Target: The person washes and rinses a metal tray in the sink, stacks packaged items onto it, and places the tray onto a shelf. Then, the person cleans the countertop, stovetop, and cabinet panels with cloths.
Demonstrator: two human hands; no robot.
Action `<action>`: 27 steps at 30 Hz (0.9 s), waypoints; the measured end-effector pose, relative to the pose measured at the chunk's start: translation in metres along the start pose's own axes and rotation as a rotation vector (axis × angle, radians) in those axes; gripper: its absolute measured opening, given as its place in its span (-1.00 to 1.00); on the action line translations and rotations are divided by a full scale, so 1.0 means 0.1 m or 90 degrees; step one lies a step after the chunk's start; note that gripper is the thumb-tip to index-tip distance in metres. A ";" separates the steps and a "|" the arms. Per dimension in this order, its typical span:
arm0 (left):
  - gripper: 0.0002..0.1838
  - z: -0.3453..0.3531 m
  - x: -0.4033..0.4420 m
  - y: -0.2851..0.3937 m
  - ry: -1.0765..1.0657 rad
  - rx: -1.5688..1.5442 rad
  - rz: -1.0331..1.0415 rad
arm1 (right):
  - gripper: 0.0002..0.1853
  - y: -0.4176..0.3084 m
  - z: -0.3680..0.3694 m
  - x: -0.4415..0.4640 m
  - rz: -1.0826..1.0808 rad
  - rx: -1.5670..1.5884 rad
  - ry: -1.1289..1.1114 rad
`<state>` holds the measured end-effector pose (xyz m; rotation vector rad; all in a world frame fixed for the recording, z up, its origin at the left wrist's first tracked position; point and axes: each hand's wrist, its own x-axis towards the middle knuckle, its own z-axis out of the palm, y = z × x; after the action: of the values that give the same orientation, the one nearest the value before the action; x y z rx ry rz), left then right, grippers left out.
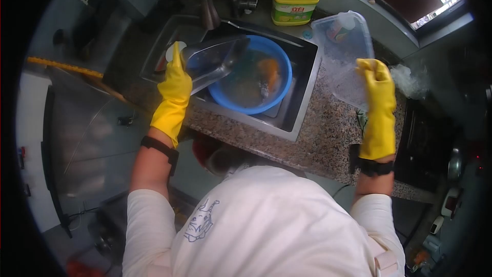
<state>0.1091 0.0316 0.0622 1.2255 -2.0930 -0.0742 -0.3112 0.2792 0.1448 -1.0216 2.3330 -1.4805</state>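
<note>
Both hands wear yellow rubber gloves. My left hand [174, 84] is closed on a clear plastic container [218, 72], which is tilted over the left rim of a blue basin [288, 74]. Cloudy water and something orange [268, 73] lie inside the basin, which sits in the sink [306, 79]. Over at the right, my right hand [378, 90] has its fingers curled at the edge of a larger clear plastic box [344, 64] on the counter.
A yellow detergent jug [294, 2] stands behind the sink. The faucet [208, 10] rises at the back left. Crumpled clear plastic [410, 81] lies right of my right hand. The speckled counter [328, 133] runs along the front.
</note>
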 end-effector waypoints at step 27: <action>-0.28 0.10 -0.34 1.06 -0.155 0.208 0.238 | -0.76 0.12 0.93 -0.77 -0.374 -0.031 0.119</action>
<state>0.0347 0.1132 0.0762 1.0198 -2.5914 0.3140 -0.2131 0.2653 0.0751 -1.7632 2.3098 -1.7779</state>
